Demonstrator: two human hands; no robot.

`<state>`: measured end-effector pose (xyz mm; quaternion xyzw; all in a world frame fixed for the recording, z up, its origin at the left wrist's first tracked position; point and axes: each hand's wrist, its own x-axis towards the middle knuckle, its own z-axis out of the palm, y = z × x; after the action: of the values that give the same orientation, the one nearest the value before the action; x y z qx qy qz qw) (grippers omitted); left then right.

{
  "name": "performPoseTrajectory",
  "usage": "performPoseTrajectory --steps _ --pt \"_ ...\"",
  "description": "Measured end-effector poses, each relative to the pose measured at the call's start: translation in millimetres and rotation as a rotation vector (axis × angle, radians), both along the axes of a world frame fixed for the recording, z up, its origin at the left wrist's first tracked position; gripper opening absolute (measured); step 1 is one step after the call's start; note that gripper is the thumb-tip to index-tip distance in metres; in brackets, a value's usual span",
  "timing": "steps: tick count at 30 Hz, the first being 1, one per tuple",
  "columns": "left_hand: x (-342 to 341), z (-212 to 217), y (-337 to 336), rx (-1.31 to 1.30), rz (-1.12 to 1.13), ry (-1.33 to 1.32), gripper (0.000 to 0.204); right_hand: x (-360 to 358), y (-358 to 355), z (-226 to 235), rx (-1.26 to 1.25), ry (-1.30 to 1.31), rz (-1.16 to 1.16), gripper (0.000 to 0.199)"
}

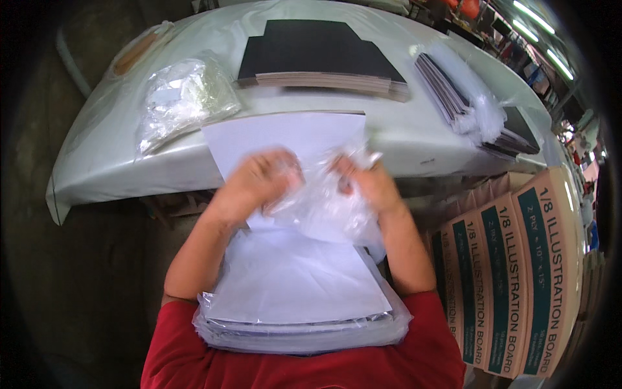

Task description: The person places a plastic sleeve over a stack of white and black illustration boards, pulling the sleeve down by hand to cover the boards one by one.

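Observation:
My left hand (267, 176) and my right hand (364, 181) are raised in front of me at the table's near edge, both smeared by motion. Between them hangs a crumpled clear plastic bag (327, 204), its sides pinched in the curled fingers of each hand. Behind the hands a white board (291, 129) lies at the table edge, partly covered by my hands and the bag. Below, against my red shirt, a stack of white boards (298, 279) rests in clear plastic wrapping.
A white-covered table (188, 168) spans ahead. On it are stacked black boards (311, 52), a heap of clear plastic bags (184, 100), a brown item in plastic (135, 52) and plastic-wrapped boards (444, 87). Several cardboard boxes (541, 272) stand at my right.

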<state>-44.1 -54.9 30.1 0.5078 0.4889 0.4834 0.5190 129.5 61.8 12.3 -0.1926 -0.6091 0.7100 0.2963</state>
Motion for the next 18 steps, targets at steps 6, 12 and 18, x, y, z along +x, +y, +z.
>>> performPoseTrajectory --steps 6,12,18 --pt "-56.2 -41.7 -32.3 -0.022 0.04 -0.072 0.019 40.4 58.0 -22.2 -0.493 0.431 0.345 0.022" --pt "-40.4 -25.7 -1.0 0.054 0.451 -0.564 0.024 31.4 26.0 -12.2 -0.047 -0.046 -0.011 0.019" --pt "-13.4 -35.3 -16.0 0.054 -0.603 0.452 0.029 25.7 4.7 -14.3 -0.045 -0.017 0.028 0.017"
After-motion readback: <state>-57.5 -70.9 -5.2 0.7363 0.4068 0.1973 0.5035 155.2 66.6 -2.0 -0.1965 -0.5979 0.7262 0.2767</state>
